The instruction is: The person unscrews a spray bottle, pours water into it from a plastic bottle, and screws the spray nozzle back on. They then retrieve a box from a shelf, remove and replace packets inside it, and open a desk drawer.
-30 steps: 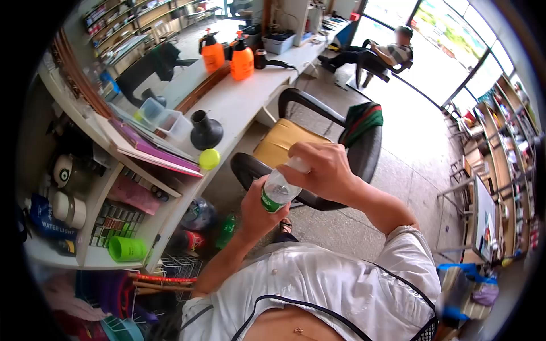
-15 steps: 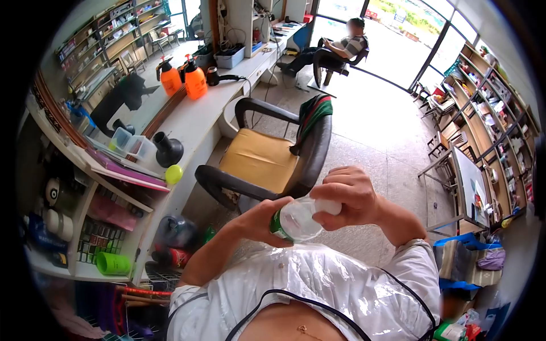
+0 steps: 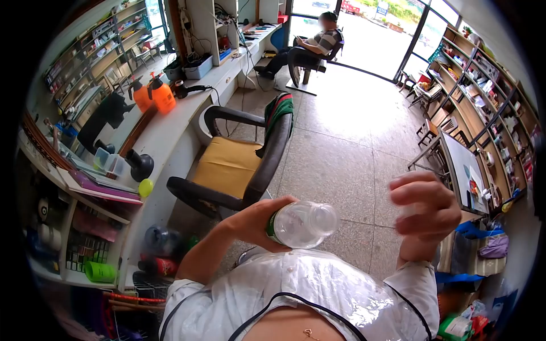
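Note:
My left hand is wrapped round a clear plastic bottle in front of my chest. The bottle has a green label on the side near my palm. It is tilted, with its bare, uncapped mouth pointing to the right. Off to the right and apart from the bottle is my right hand, raised and somewhat blurred. Its fingers are curled closed around the white cap, which they largely hide.
Ahead on the left stands a salon chair with a tan seat, beside a white counter holding orange spray bottles and a hair dryer. A person sits near the glass doors. A table and shelves line the right.
The white cap has come off the bottle. My right hand has moved away to the right, while my left hand keeps hold of the bottle. The view has shifted to the right.

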Motion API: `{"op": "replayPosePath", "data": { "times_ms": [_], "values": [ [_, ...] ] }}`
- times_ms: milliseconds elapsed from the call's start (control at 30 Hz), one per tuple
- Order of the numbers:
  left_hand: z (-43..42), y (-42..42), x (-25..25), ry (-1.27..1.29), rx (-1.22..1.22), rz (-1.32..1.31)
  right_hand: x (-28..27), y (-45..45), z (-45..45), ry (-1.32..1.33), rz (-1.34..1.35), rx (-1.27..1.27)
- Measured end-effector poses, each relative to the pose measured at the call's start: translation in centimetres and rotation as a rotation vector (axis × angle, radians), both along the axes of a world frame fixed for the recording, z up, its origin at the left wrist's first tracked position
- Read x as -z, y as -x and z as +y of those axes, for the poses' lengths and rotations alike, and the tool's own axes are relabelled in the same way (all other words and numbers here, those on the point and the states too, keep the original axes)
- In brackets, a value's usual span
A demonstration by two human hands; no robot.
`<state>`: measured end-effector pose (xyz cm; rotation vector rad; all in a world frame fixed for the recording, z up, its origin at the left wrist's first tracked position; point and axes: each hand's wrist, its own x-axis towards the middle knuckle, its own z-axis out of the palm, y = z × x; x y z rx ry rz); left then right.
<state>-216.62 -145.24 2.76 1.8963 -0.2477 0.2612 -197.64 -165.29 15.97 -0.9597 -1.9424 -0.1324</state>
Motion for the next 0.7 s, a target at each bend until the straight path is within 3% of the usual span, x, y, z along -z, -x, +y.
{"op": "replayPosePath", "data": {
  "times_ms": [100,167,233,400,700],
  "values": [
    [-1.8,-1.5,-0.6,0.178,-0.082,-0.193,1.5,-2.2,-2.2,-0.017,0.108,0.094],
    [-2.3,-2.5,-2.3,0.139,-0.054,-0.3,3.7,-3.4,-3.5,0.027,0.157,0.153],
    [-2.5,-3.4,-3.8,-0.096,-0.072,-0.57,6.2,-4.4,-4.5,0.173,0.276,0.252],
    [-2.5,-4.1,-5.9,-0.268,-0.147,-0.703,10.7,-5.3,-5.9,0.24,0.568,0.361],
    [-2.0,-5.0,-8.1,-0.321,-0.255,-0.859,12.7,-5.3,-5.6,0.287,0.626,0.451]
  ]
}}
